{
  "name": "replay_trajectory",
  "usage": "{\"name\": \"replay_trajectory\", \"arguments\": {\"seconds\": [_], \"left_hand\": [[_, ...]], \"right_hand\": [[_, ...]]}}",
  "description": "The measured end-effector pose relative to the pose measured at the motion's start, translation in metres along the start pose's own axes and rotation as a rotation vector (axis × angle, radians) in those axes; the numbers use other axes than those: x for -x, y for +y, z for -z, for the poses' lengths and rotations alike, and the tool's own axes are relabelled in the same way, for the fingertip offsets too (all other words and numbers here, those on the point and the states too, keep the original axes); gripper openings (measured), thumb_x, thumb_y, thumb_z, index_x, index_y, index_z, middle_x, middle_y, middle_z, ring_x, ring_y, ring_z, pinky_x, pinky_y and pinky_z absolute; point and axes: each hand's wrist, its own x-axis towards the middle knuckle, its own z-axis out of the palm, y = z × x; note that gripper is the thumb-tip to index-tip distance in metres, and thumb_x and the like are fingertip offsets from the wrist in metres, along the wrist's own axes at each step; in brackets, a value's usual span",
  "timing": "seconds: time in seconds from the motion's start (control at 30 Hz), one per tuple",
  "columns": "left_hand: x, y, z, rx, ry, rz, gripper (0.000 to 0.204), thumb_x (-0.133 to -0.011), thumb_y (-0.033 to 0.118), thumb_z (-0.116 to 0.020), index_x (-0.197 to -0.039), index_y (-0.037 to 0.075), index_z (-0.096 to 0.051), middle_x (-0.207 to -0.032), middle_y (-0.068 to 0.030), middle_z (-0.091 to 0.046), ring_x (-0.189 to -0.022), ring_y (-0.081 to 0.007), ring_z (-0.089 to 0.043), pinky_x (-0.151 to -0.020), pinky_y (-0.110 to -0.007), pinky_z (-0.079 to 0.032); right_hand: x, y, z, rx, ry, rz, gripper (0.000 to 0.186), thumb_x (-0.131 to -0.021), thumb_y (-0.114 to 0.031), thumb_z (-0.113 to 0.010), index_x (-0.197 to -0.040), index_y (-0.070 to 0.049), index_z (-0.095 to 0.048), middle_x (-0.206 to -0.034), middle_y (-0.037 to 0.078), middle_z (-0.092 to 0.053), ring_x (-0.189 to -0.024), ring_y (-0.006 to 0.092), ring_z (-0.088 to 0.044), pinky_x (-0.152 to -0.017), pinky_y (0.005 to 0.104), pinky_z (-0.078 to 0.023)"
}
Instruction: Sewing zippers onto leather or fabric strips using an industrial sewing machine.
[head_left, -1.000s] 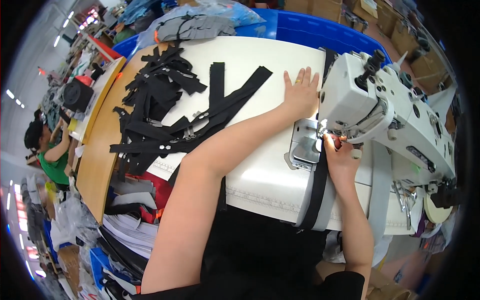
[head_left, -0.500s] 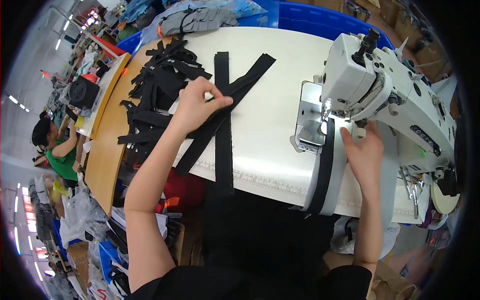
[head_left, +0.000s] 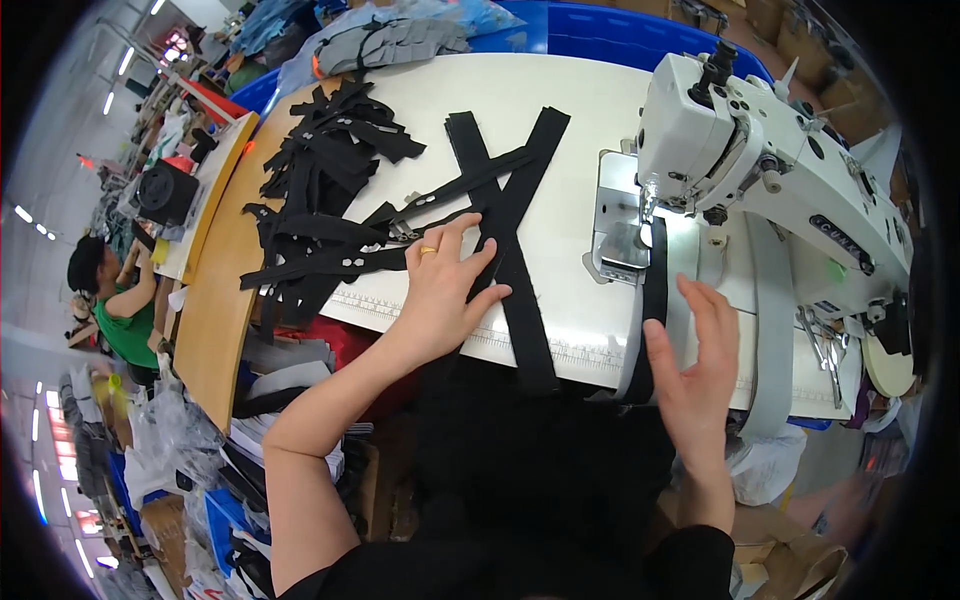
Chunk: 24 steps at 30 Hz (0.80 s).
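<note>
My left hand [head_left: 445, 285] rests fingers apart on the table, its fingertips touching the black strips. Two broad black strips [head_left: 525, 205] cross there in an X, and a narrower black zipper [head_left: 465, 183] with small metal parts lies over them. My right hand [head_left: 697, 365] is open, thumb and fingers spread, beside a black strip [head_left: 654, 300] on a grey band [head_left: 681, 275]. This strip runs from the needle area of the white sewing machine [head_left: 690, 130] toward the table's front edge. Whether the right thumb touches the strip, I cannot tell.
A tangled heap of black zippers [head_left: 320, 160] lies at the table's left. Another grey band [head_left: 770, 330] hangs over the front edge at right, near scissors [head_left: 825, 355]. Blue bins [head_left: 640, 35] stand behind. A person in green [head_left: 130, 310] works at far left.
My left hand has come nearer and right, its pinch opened out. The crossed strips have shifted right. My right hand has moved back from beneath the machine head toward the front edge.
</note>
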Motion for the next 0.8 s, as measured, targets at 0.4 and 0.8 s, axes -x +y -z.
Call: {"name": "replay_trajectory", "arguments": {"seconds": [0.4,0.8], "left_hand": [[-0.021,-0.027,-0.012,0.188,0.053,0.196,0.046,-0.075,0.030,-0.094,-0.098,0.001,-0.068,-0.088,-0.0090,-0.067,-0.084,-0.0246,-0.065,-0.076,-0.037,-0.053],[-0.015,-0.039,0.000,0.303,0.117,0.437,0.026,-0.081,0.014,-0.088,-0.095,0.001,-0.070,-0.078,-0.0045,-0.068,-0.068,-0.0154,-0.060,-0.065,-0.029,-0.049]], "right_hand": [[0.019,-0.012,-0.004,-0.051,-0.003,-0.055,0.046,-0.093,-0.013,-0.075,-0.135,0.001,-0.063,-0.130,0.017,-0.061,-0.118,0.0341,-0.058,-0.101,0.0420,-0.047],[0.027,-0.015,-0.016,-0.096,-0.044,-0.045,0.044,-0.092,-0.012,-0.076,-0.132,0.000,-0.064,-0.127,0.017,-0.062,-0.116,0.0345,-0.059,-0.098,0.0415,-0.049]]}}
